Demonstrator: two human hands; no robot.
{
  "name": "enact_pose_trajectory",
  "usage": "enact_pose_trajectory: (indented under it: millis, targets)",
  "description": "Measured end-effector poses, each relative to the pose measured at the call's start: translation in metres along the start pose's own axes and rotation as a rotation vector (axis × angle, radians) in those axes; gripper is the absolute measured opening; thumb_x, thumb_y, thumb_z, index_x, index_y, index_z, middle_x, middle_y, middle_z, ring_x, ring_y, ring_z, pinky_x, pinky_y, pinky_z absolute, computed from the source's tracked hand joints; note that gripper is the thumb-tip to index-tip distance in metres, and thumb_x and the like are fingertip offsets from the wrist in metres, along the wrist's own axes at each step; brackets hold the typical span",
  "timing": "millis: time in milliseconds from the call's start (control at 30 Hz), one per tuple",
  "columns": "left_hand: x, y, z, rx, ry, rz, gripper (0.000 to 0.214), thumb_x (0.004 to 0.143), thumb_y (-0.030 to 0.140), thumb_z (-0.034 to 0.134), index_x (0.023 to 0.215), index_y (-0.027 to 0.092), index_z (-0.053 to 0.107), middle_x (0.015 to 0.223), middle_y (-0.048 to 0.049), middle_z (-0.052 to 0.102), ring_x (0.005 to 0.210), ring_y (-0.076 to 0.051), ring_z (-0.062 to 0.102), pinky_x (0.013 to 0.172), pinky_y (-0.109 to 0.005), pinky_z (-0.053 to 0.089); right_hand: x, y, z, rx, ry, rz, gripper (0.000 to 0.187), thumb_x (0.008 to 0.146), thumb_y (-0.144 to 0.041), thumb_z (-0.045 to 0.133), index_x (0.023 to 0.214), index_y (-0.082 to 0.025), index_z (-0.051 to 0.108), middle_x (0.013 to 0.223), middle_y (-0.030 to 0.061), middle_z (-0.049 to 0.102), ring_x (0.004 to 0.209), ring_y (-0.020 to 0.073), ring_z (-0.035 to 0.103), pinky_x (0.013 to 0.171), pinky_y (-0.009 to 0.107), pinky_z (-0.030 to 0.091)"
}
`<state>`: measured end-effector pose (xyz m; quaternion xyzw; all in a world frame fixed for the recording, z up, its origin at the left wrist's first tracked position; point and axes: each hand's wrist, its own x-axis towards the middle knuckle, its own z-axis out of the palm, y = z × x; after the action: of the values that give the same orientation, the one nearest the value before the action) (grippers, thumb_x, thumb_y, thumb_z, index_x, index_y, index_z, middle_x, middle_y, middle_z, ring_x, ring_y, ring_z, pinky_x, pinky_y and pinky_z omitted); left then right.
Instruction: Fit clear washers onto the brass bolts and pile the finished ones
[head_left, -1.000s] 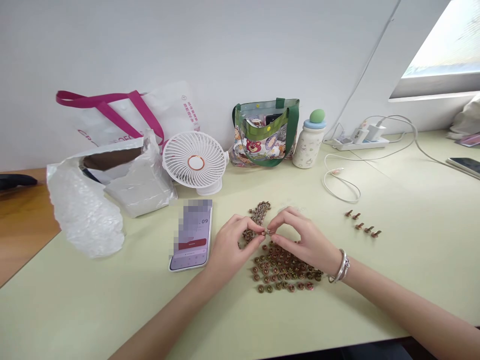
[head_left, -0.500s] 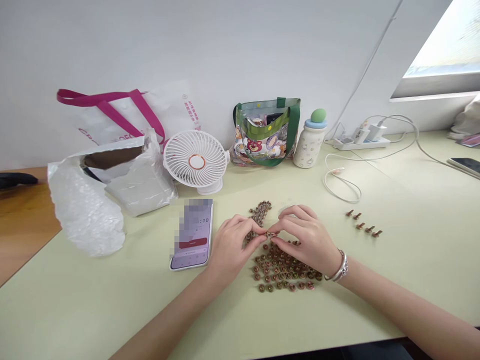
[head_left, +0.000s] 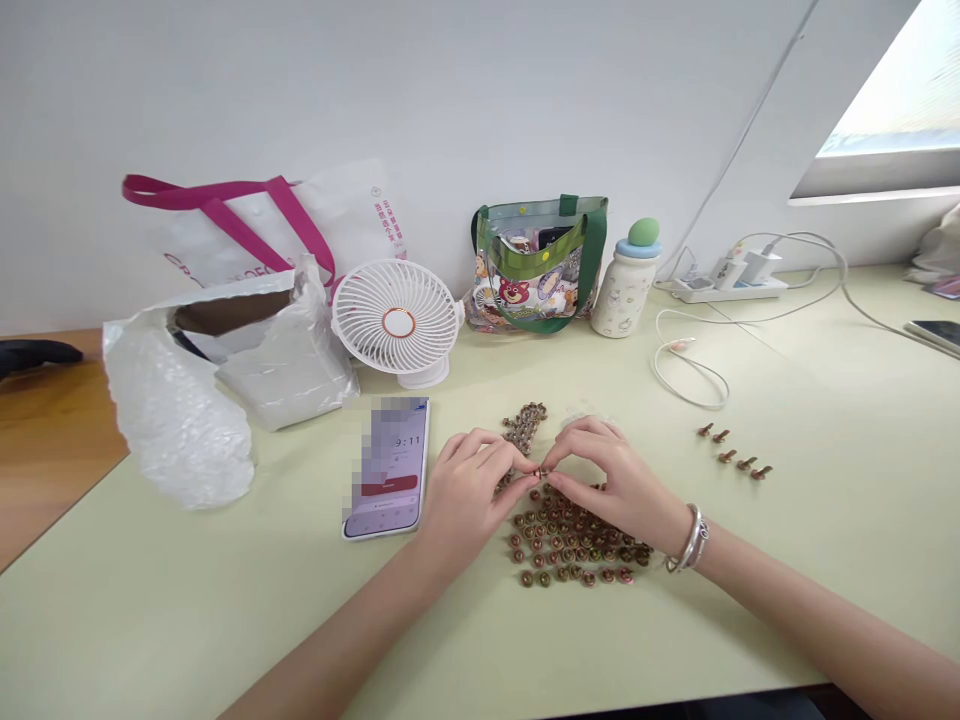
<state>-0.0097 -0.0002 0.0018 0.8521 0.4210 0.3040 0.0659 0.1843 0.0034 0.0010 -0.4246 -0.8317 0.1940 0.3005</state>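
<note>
One pale green desk [head_left: 825,380] carries everything I see. Back row by the wall: white bag with pink handles [head_left: 330,225], bubble-wrap bag [head_left: 180,420] lying open, white fan [head_left: 397,322], cartoon tote [head_left: 536,270], bottle [head_left: 624,285], then a power strip [head_left: 731,288] with a cable [head_left: 690,365] looping forward. Phone [head_left: 390,468] lies flat just beside the left hand [head_left: 465,495], screen lit. The left hand and right hand [head_left: 611,480] meet at mid-desk, thumb and forefinger of each closed in a pinch on one small metal piece [head_left: 538,471], held just above the desk; other fingers curled loosely. Under the right hand is a flat spread of nuts [head_left: 574,550]; behind the fingertips, a heap of fasteners [head_left: 525,425]. Five bolts [head_left: 735,460] sit in a row well to the right, apart from the rest. My read on the piece: stiff, light, smooth plating, so slippery and easy to drop into the spread. Grip belongs on its two ends, fingertips only. Too small for me to tell thread from head. Nothing blocks the hands; the phone and the spread are the closest things to bump.
</note>
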Motion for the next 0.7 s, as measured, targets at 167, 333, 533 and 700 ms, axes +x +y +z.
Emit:
enact_pose_trajectory:
  millis: [167,333,533,700]
  targets:
    - [-0.0005,0.0007,0.0015,-0.013,-0.077,-0.096,0.012,0.085,0.033,0.052,0.081,0.023,0.057,0.081,0.0049,0.064,0.086,-0.015,0.054,0.078,-0.031,0.038,-0.0019,-0.0002,0.0032,-0.146,0.103,-0.098,0.007,0.079,-0.023,0.057,0.085,-0.025,0.057,0.081,0.0005,0.066,0.091,0.0199,0.055,0.087,0.04,0.037]
    - [-0.0008,0.0016,0.002,-0.032,-0.06,-0.096,0.009,0.085,0.03,0.052,0.082,0.023,0.056,0.083,0.0044,0.064,0.087,-0.015,0.053,0.078,-0.031,0.038,-0.0023,-0.0012,0.0017,-0.205,0.08,-0.135,0.013,0.083,-0.032,0.053,0.094,-0.024,0.055,0.092,0.003,0.066,0.106,0.0249,0.049,0.095,0.047,0.028]
    - [-0.0014,0.0027,0.0016,-0.021,0.019,-0.026,0.004,0.083,0.027,0.056,0.083,0.023,0.056,0.081,0.0052,0.064,0.086,-0.015,0.052,0.078,-0.03,0.036,-0.0017,0.002,0.0012,-0.03,-0.041,-0.054,0.015,0.089,-0.025,0.043,0.088,-0.025,0.058,0.091,0.0014,0.065,0.1,0.0213,0.05,0.089,0.042,0.036]
    - [-0.0013,0.0023,0.0021,-0.043,-0.033,-0.085,0.008,0.083,0.03,0.055,0.08,0.022,0.056,0.08,0.0046,0.062,0.085,-0.015,0.052,0.076,-0.03,0.036,-0.0023,0.0013,0.0026,-0.071,0.068,-0.089,0.008,0.081,-0.025,0.055,0.089,-0.025,0.058,0.084,0.0014,0.066,0.094,0.0217,0.053,0.086,0.041,0.037]
